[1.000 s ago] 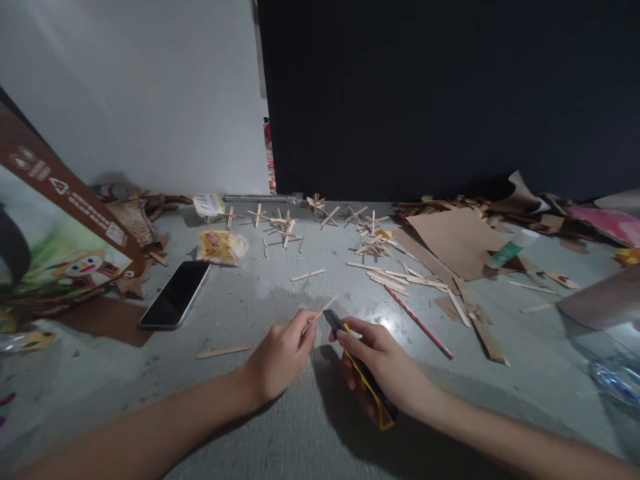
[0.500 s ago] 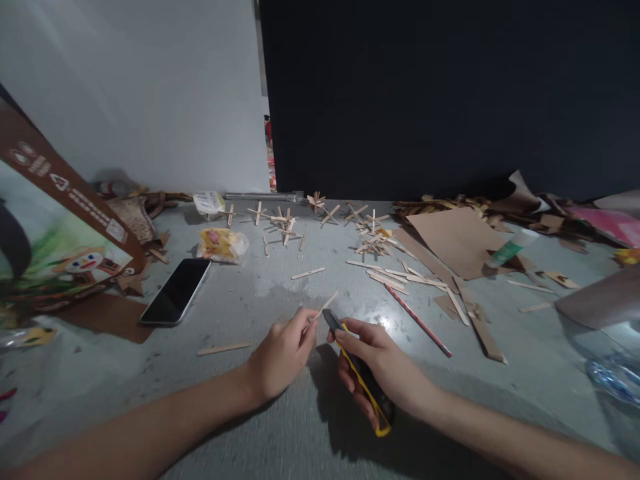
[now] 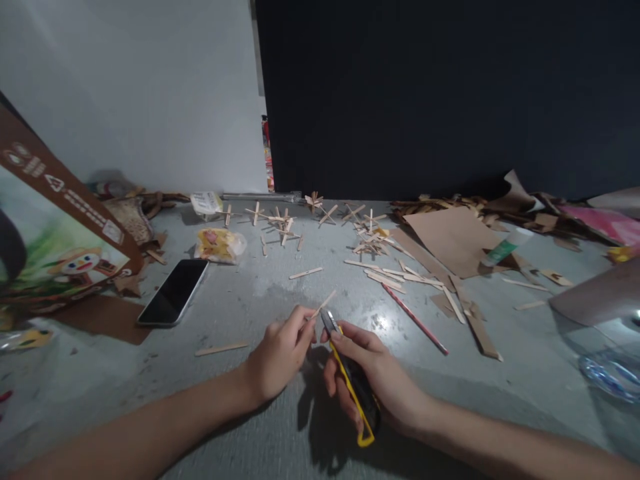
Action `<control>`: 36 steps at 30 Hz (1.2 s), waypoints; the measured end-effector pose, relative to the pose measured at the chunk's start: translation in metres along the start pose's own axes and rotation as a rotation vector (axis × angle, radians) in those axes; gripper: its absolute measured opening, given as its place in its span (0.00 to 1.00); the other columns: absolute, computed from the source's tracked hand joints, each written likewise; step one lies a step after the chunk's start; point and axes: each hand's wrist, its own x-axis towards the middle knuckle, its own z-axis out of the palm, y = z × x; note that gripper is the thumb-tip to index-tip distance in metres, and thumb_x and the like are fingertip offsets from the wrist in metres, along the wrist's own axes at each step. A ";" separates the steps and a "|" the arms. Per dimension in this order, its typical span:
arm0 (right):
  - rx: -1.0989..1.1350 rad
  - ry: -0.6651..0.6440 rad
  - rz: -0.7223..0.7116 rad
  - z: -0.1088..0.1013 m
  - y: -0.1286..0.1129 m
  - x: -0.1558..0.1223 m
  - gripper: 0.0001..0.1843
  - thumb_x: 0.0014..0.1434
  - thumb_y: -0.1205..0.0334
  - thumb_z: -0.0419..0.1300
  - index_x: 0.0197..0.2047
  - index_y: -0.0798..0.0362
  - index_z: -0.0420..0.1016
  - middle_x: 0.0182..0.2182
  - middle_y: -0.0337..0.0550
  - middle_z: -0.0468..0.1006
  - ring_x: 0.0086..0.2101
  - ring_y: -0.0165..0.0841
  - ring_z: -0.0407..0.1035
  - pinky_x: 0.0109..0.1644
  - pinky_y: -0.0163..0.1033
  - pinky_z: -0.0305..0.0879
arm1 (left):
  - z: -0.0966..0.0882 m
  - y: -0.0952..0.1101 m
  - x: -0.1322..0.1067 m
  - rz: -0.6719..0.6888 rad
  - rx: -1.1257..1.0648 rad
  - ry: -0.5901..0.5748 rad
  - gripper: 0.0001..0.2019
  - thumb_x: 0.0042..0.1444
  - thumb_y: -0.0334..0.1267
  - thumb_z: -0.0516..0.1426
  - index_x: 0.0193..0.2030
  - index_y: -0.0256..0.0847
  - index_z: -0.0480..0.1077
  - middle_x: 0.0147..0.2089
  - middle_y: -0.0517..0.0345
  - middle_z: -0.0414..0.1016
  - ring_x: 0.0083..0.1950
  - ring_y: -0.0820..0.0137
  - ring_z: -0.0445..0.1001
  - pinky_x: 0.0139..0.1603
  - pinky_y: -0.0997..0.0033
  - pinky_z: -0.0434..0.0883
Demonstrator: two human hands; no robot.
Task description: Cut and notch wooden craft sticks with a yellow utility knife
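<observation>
Between the fingertips of my left hand (image 3: pixel 283 353) is a thin wooden craft stick (image 3: pixel 327 300), its free end pointing up and to the right. My right hand (image 3: pixel 373 370) is wrapped around a black and yellow utility knife (image 3: pixel 361 393). The knife's tip is close beside the stick; whether they touch I cannot tell. One loose craft stick (image 3: pixel 221 349) lies left of my left hand, and another stick (image 3: pixel 306 273) rests farther off, beyond both hands.
Crossed-stick pieces (image 3: pixel 285 225) stand at the back, with a stick pile (image 3: pixel 400 273) and red pencil (image 3: pixel 415 319) to the right. A phone (image 3: pixel 174 293), wrapped snack (image 3: pixel 220 245) and printed bag (image 3: pixel 75 247) are left. Cardboard (image 3: pixel 445 240) and a glue stick (image 3: pixel 507 247) lie right.
My right hand has shifted slightly left and turned the utility knife a little, bringing it nearer the stick. My left hand still pinches the stick. The whole view has slid slightly.
</observation>
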 end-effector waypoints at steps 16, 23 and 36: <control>-0.113 0.001 -0.325 -0.004 -0.003 0.000 0.20 0.69 0.41 0.63 0.44 0.50 0.68 0.23 0.33 0.79 0.13 0.23 0.65 0.16 0.26 0.59 | -0.001 0.005 0.009 -0.130 -0.329 -0.002 0.15 0.71 0.51 0.54 0.48 0.40 0.67 0.26 0.61 0.76 0.25 0.70 0.75 0.30 0.71 0.70; -0.120 0.253 -0.383 -0.022 -0.017 0.016 0.25 0.60 0.38 0.70 0.43 0.51 0.70 0.19 0.26 0.69 0.11 0.21 0.56 0.13 0.25 0.50 | -0.007 0.011 0.013 -0.258 -0.580 -0.087 0.24 0.67 0.57 0.57 0.56 0.38 0.67 0.25 0.63 0.74 0.24 0.70 0.72 0.30 0.69 0.70; -0.304 0.292 -0.335 -0.031 -0.012 0.022 0.28 0.58 0.36 0.70 0.31 0.50 0.65 0.13 0.24 0.58 0.11 0.21 0.49 0.14 0.28 0.45 | -0.010 0.012 0.009 -0.251 -0.499 -0.356 0.18 0.70 0.54 0.55 0.51 0.40 0.67 0.22 0.67 0.69 0.18 0.75 0.65 0.22 0.75 0.64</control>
